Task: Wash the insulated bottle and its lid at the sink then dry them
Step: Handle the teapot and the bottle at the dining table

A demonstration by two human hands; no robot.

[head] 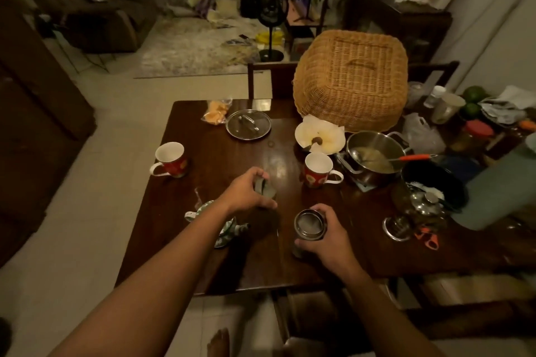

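Observation:
The insulated bottle (pixel 308 226) is a dark metal cylinder with an open steel mouth, standing on the dark wooden table (pixel 232 153) near its front edge. My right hand (pixel 327 238) grips its body from the right side. The bottle's grey-green lid (pixel 264 187) is off the bottle, to its upper left, just above the tabletop. My left hand (pixel 249 191) holds the lid from above with curled fingers. No sink is in view.
Two red-and-white mugs (pixel 171 159) (pixel 319 169) stand on the table. A glass pot lid (pixel 248 124), a steel pot with a ladle (pixel 375 153), a wicker food cover (pixel 351 81), a patterned cloth (pixel 226 229) and clutter at right surround my hands.

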